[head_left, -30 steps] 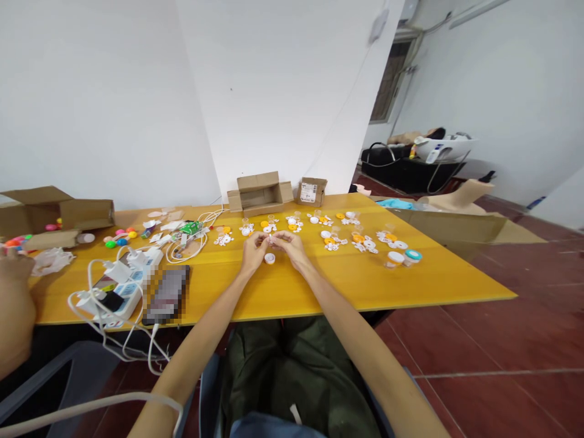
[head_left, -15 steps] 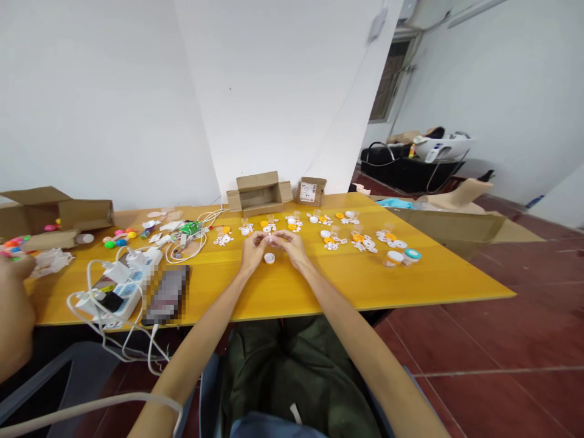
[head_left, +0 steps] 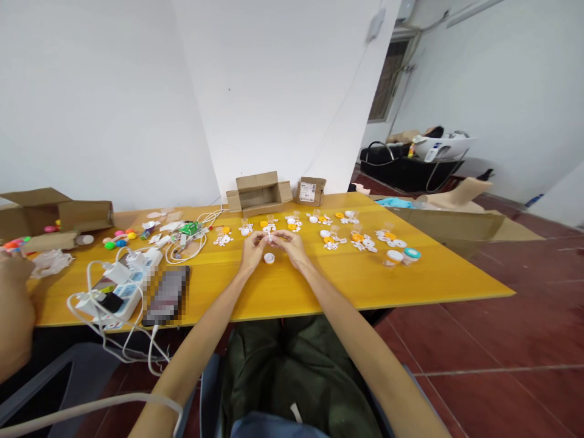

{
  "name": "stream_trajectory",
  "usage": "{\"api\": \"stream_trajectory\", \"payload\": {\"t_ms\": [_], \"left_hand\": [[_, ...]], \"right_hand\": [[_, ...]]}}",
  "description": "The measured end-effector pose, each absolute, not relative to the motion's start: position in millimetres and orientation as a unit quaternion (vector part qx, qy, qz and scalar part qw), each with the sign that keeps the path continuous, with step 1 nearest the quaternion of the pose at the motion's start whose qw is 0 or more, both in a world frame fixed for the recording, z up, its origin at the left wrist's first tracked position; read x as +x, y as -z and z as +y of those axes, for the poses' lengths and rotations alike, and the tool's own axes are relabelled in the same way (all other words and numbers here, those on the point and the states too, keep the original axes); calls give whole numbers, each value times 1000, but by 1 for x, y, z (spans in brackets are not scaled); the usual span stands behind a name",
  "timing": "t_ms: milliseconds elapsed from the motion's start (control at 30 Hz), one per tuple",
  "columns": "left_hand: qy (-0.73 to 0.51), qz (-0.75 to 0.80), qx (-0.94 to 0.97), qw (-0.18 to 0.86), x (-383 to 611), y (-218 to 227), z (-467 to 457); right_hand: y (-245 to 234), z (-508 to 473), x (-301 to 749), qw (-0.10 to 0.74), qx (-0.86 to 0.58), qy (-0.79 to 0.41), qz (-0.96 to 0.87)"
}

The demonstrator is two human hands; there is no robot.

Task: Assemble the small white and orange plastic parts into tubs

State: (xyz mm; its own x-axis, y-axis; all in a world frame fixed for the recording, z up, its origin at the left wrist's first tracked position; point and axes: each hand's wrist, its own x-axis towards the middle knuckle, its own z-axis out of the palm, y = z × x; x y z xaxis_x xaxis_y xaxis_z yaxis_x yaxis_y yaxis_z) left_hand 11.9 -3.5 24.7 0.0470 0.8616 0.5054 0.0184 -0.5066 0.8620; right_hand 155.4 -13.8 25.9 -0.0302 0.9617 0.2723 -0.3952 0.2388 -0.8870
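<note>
My left hand [head_left: 252, 248] and my right hand [head_left: 291, 246] meet fingertip to fingertip over the yellow table [head_left: 283, 286]. Both pinch a tiny white piece [head_left: 270, 238] between them; I cannot make out its shape. A small white cap [head_left: 269, 258] lies on the table just below my hands. Behind them runs a row of small white and orange parts [head_left: 328, 237] with little clear cups. Two capped jars [head_left: 401, 257], one white-lidded and one teal-lidded, stand to the right.
A power strip with white chargers and cables [head_left: 121, 286] and a phone [head_left: 166, 294] lie at the left. Cardboard boxes [head_left: 261, 191] stand at the back, another box [head_left: 50, 213] and coloured balls [head_left: 117, 237] far left. Another person's arm [head_left: 13, 304] shows at the left edge.
My hands have stayed in the same spot, with only slight finger movement on the small piece. The other person's hand at the left edge shifted a little.
</note>
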Motion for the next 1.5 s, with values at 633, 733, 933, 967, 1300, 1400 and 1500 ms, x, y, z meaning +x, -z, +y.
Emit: {"api": "stream_trajectory", "payload": {"t_ms": [633,733,933,967,1300,1400,1500], "left_hand": [[-591,353,625,369,14,-32,-10],[-591,356,623,368,14,-31,-10],[-590,352,634,355,14,-30,-10],[-589,353,634,356,14,-30,-10],[-587,351,642,346,14,-31,-9],[-592,350,642,340,15,-30,-8],[-591,352,643,336,14,-29,-8]], "right_hand": [[-27,-14,155,630,-301,-552,-456],[-27,-14,155,628,-302,-553,-457],[-27,-15,156,628,-307,-550,-456],[-27,-15,156,628,-307,-550,-456],[-28,-15,156,631,-307,-553,-448],[-29,-15,156,630,-309,-554,-448],[-29,-15,156,629,-309,-551,-453]]}}
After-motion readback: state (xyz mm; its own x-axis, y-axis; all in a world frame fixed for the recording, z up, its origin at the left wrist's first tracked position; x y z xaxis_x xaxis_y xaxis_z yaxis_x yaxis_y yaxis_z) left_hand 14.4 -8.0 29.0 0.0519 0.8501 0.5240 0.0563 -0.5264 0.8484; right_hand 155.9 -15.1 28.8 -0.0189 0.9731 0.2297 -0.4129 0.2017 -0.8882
